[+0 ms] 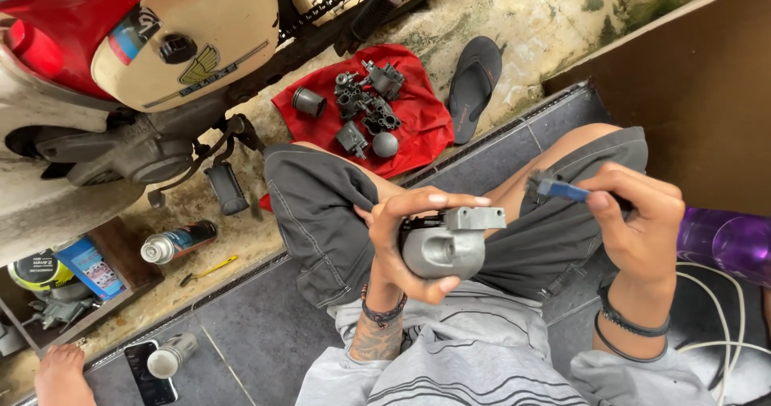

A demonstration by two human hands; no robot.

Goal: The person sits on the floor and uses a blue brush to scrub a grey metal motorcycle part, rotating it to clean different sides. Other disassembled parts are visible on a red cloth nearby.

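My left hand (399, 245) grips a grey metal carburettor body (446, 242) in front of my lap, its round bore facing me. My right hand (638, 217) holds a small blue-handled brush (562, 187) just to the right of the part, bristles pointing left, apart from the metal. I sit with knees bent, in grey shorts. A red cloth (414, 129) on the ground beyond my knees carries several dark carburettor pieces (365, 105), a small cylinder (308, 101) and a grey ball-shaped float (385, 144).
A red and cream motorcycle (136, 44) stands at upper left with its kick lever (225, 185) near my knee. A black sandal (474, 85), spray cans (178, 241) (170, 356), a phone (149, 374), a purple bottle (727, 241) and a white cable (723, 326) lie around.
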